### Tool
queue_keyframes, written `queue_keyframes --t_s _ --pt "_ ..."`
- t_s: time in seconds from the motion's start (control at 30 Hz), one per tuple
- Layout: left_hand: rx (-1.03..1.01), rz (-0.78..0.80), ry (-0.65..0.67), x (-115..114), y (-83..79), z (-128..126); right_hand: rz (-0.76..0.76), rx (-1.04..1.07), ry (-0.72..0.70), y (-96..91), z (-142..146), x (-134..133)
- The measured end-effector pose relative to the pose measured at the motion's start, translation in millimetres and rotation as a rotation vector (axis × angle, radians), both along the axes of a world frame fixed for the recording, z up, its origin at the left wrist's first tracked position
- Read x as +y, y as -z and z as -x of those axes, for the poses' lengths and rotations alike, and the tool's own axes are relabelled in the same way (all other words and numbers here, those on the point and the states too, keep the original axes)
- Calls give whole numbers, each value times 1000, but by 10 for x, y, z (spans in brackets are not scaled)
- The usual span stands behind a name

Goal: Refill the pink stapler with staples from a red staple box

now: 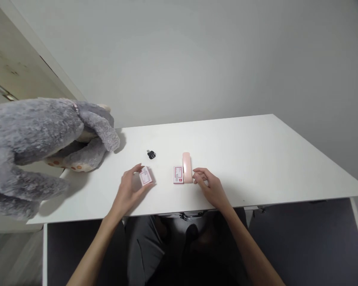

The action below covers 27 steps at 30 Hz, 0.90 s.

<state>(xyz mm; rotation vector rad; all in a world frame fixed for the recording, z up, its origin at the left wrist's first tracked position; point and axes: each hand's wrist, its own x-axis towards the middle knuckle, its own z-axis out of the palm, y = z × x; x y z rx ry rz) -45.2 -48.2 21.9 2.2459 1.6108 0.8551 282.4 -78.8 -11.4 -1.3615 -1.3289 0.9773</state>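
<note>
My left hand (128,192) grips a small white box with a pink-red label (145,176) between thumb and fingers, on or just above the table. A second white box with a red-framed label (178,175) lies flat in front of me. Against its right side sits a long, rounded pale-pink object (187,167), which looks like a stapler seen from above. My right hand (210,186) is beside its lower right edge, fingers loosely curled and apart with nothing visible in them. Whether the fingertips touch the pink object cannot be made out.
A small black object with a metal end (151,154) lies farther back on the white table (244,155). A large grey plush toy (47,135) leans over the left end. Behind the table stands a grey wall (191,59); its front edge is close to my legs.
</note>
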Motion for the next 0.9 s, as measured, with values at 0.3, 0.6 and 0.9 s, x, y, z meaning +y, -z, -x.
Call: queue_keyframes --t_s 0.3,0.6,0.9 --pt "-38 89 321 145 -161 -825 -4 6 -3 -10 -8 19" --pt "-62 208 361 233 -52 -857 -1 7 -10 -28 -15 12" --pt "-113 292 347 352 106 -786 1 -3 -4 -34 -18 12"
